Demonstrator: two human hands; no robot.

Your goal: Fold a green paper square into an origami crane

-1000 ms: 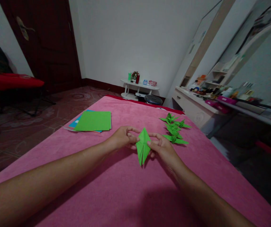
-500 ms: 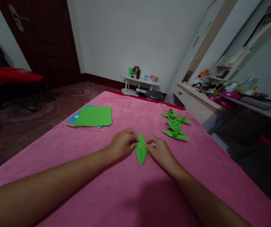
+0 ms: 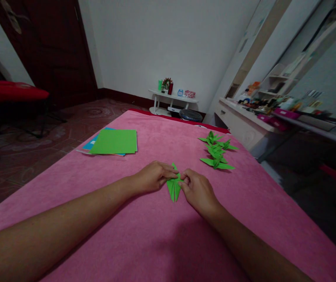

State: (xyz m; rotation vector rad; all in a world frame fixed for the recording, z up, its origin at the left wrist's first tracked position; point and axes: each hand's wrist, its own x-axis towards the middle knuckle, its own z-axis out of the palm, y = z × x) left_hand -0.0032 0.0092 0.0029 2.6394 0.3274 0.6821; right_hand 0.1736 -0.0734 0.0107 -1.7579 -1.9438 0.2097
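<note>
A folded piece of green origami paper [image 3: 173, 190], shaped like a narrow diamond with a slit down its lower half, lies on the pink cover. My left hand [image 3: 155, 176] comes in from the left, its fingers stretched out and laid over the paper's upper part; its thumb is near the left edge. At the right edge, my right hand [image 3: 199, 190] pinches the paper between thumb and index finger, the other fingers curled. Part of the paper's middle is hidden under the fingers. To the right sit several finished green paper cranes [image 3: 216, 150] in a cluster.
A stack of coloured paper [image 3: 113, 141], green on top with blue below, lies at the left of the pink cover [image 3: 121, 235]. Beyond the far edge stands a small white table [image 3: 174, 96]. A cluttered dresser [image 3: 244, 117] is on the right, a red-covered chair [image 3: 12, 92] on the left.
My left fingers have moved from the paper's left edge to the right, over its top part. My right hand still pinches the right edge. The view has shifted slightly.
</note>
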